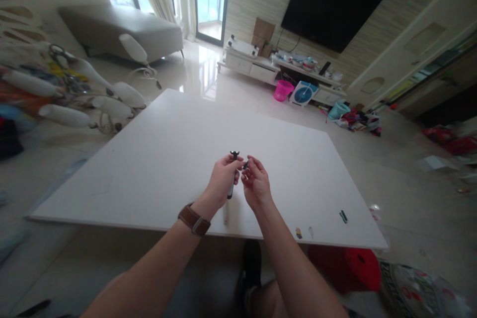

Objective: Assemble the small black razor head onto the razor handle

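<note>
My left hand (222,178), with a brown watch strap on its wrist, is closed round a slim dark razor (230,192). The razor stands nearly upright, its T-shaped top showing above my fingers. My right hand (256,182) pinches a small dark piece (245,165) just right of the razor; the piece is too small to identify surely. Both hands are close together above the white table (167,144). Below them lies a pale stick-like thing (225,212), partly hidden near the front edge.
Small dark green pieces (343,216) lie at the table's right, with a little yellow item (298,233) and a clear one (311,232) by the front edge. A red stool-like object (346,268) stands below. White lamp shades (112,107) crowd the left side.
</note>
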`<state>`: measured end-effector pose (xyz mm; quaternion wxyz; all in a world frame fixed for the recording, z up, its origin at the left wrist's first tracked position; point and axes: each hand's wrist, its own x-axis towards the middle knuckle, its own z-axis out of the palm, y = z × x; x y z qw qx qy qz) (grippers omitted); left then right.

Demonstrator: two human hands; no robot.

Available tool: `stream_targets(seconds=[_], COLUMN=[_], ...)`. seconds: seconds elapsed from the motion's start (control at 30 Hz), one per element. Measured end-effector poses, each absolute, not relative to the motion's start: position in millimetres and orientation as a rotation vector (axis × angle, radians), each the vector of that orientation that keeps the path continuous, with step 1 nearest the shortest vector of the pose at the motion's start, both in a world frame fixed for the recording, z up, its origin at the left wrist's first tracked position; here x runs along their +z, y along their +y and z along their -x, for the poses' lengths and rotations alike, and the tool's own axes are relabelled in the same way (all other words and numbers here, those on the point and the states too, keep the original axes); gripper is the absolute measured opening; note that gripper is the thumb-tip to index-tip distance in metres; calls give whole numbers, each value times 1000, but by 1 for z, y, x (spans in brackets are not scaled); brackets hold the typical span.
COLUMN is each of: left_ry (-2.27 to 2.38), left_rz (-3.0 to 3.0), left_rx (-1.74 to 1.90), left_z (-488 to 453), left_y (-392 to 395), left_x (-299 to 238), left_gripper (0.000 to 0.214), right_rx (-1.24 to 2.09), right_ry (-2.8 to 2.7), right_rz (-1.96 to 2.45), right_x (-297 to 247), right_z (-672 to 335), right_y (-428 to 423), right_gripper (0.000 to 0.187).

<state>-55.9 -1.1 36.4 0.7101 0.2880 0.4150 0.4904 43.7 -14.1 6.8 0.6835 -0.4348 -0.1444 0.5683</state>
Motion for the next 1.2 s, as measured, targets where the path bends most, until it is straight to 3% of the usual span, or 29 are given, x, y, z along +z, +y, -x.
stream_targets(seconds=[0.33, 0.63, 0.9, 1.2], left_ry=[952, 969, 988, 1013], left_rz=[-774, -799, -803, -743], left_rx=[1023, 1046, 1079, 1046], left_z=[51, 49, 49, 47], left_y=[-12, -9, -2, -9], left_x=[30, 29, 28, 26], left_gripper=[32, 35, 36, 21], right_rx=[1243, 1270, 1236, 1134], right_ry=[-354, -338, -374, -428], right_rz=[970, 955, 1022, 1042], right_x=[10, 16, 17, 14], right_z=[-51, -62, -58, -62], right_y=[-27, -26, -22, -31], right_gripper=[34, 18, 24, 27])
